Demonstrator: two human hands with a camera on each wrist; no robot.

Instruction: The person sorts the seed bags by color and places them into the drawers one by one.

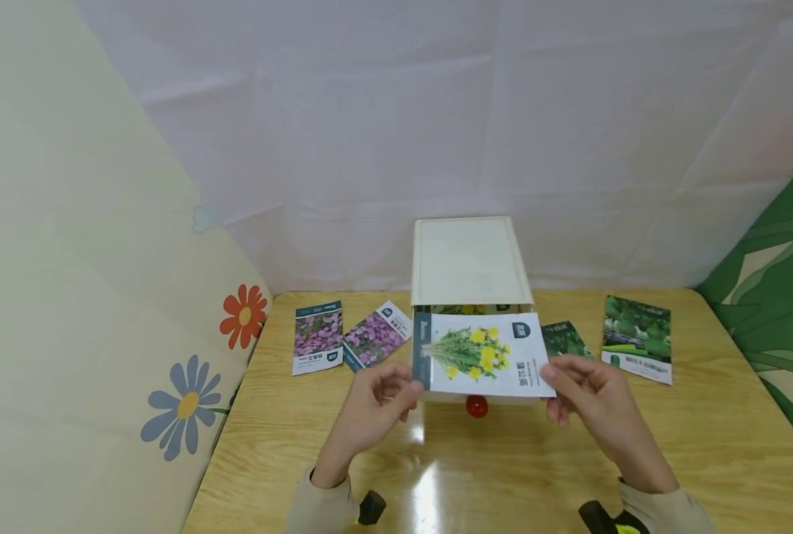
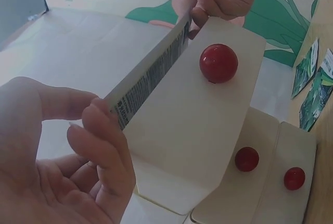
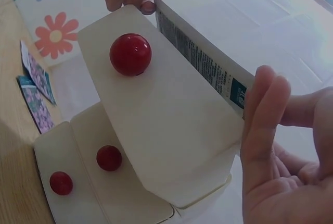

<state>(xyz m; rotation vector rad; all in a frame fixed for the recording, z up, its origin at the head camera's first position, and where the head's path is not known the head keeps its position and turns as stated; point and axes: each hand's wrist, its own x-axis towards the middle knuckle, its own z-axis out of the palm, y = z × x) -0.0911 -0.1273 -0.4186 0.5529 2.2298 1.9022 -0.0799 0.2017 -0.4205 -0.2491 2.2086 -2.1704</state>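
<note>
A white seed packet [image 1: 472, 352] printed with yellow dandelions is held level above the pulled-out top drawer [image 2: 192, 120] of a small white cabinet [image 1: 469, 259]. My left hand [image 1: 376, 408] pinches its dark left edge between thumb and fingers. At the opposite end, my right hand [image 1: 596, 393] pinches the lower right corner. Both wrist views show the packet [image 3: 197, 52] nearly edge-on, its printed back facing the drawer. Another packet [image 1: 466, 308] with yellow flowers partly shows inside the drawer; the held one hides most of the interior.
Two pink-flower packets [image 1: 319, 337] lie left of the cabinet on the wooden table [image 1: 289, 445]. To the right lie two green packets [image 1: 636, 337], one partly hidden. Red round knobs [image 1: 477, 406] stick out from the drawer fronts. A white cloth [image 1: 396, 133] hangs behind.
</note>
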